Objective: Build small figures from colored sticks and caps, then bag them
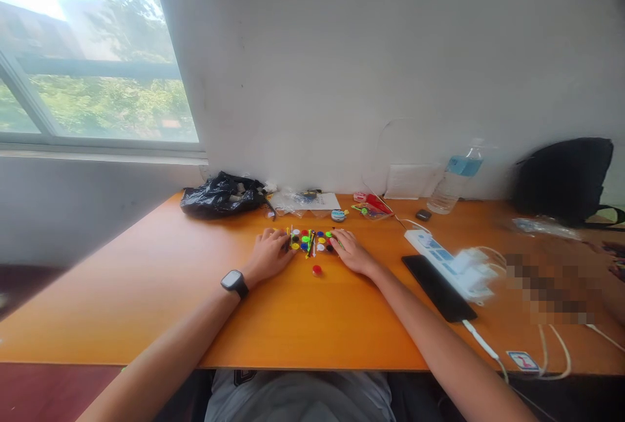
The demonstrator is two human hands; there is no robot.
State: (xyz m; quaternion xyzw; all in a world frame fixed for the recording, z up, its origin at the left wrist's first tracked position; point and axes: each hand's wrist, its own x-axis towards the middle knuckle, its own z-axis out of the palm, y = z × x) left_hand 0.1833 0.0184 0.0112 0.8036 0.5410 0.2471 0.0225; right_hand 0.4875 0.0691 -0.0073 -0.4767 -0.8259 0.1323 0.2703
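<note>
Small round coloured pieces (305, 247) in red, yellow, green, blue, white and black sit close together in rows on the table in front of me. Thin yellow, black, green and white sticks (312, 243) lie among them. My left hand (269, 253), below a watch, is curled round the left end of this set, thumb toward me. My right hand (350, 251) grips the right end in the same way. The fingers partly hide both ends. A single red round piece (317, 270) lies apart, nearer to me.
A black plastic bag (222, 195) and clear wrappers (307, 199) lie along the wall. To the right are a power strip (446, 262), a black phone (437, 286) on a cable, a water bottle (452, 184) and a black bag (564, 181). A blurred patch covers the far right.
</note>
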